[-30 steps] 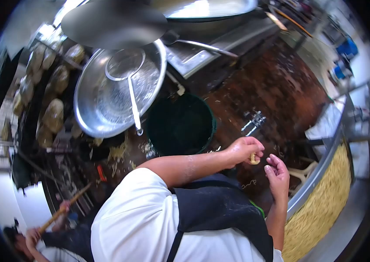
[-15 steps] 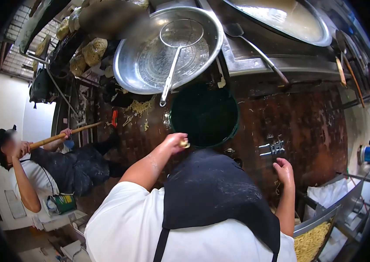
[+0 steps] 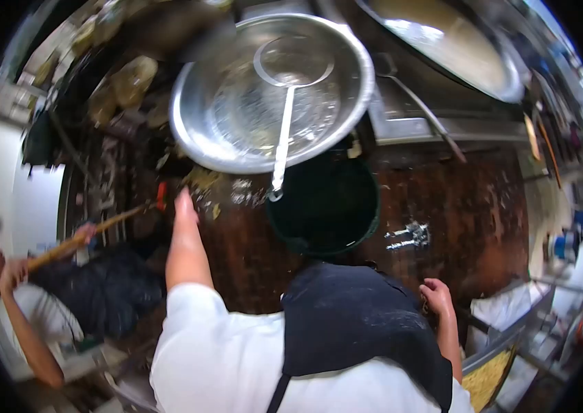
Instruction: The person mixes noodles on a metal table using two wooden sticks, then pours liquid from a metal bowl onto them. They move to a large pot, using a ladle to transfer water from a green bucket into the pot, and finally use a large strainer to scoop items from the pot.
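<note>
L hand (image 3: 183,205) stretched fwd, fingers straight, nothing seen in it, tho blurred; R hand (image 3: 436,292) loosely curled by apron (image 3: 346,323), looks empty; I read noodle scraps (image 3: 203,180) just ahead of L fingertips, under basin (image 3: 192,141) rim; skimmer (image 3: 283,141) handle runs back twd bucket (image 3: 372,220).

Left hand (image 3: 183,204): reached far forward, fingers straight and together, empty.
Right hand (image 3: 436,292): low by the hip, fingers curled, grip unclear.
</note>
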{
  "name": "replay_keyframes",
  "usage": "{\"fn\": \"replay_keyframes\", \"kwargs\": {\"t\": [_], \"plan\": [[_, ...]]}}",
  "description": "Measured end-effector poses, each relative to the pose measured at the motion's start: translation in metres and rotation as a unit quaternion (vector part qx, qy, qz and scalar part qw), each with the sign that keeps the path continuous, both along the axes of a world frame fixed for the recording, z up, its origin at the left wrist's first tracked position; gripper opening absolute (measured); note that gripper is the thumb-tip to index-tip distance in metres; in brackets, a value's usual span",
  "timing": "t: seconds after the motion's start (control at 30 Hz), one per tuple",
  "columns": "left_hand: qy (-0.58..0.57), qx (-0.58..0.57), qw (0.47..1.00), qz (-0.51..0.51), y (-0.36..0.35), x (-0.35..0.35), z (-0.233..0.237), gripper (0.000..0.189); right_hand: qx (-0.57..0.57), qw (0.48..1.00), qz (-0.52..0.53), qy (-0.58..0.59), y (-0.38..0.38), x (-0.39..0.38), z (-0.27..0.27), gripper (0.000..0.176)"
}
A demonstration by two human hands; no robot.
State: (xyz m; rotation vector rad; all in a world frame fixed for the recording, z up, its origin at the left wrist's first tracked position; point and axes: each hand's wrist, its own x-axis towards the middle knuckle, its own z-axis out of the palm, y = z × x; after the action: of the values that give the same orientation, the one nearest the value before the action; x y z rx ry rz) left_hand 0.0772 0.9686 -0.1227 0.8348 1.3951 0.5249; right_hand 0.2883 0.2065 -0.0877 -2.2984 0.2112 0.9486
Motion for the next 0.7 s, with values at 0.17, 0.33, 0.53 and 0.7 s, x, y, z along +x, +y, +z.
{"fn": "replay_keyframes", "kwargs": {"t": [0.17,0.33,0.53,0.7], "plan": [[0.174,-0.302,0.885,-0.309,-0.186,-0.025,-0.150,0.044,-0.028,0.999,0.021,-0.036,-0.015,0.026,0.016,0.045],[0.200,-0.162,0.736,-0.626,-0.316,0.024,-0.131,0.041,-0.008,1.000,0.008,-0.014,-0.068,0.081,-0.014,0.046],[0.234,-0.059,0.797,-0.554,-0.357,0.192,-0.076,0.050,-0.034,0.993,0.113,0.003,-0.154,0.201,-0.050,0.047],[0.215,0.021,0.871,-0.441,-0.442,0.300,0.028,0.041,-0.017,0.992,0.124,-0.017,-0.231,0.315,-0.040,0.046]]}}
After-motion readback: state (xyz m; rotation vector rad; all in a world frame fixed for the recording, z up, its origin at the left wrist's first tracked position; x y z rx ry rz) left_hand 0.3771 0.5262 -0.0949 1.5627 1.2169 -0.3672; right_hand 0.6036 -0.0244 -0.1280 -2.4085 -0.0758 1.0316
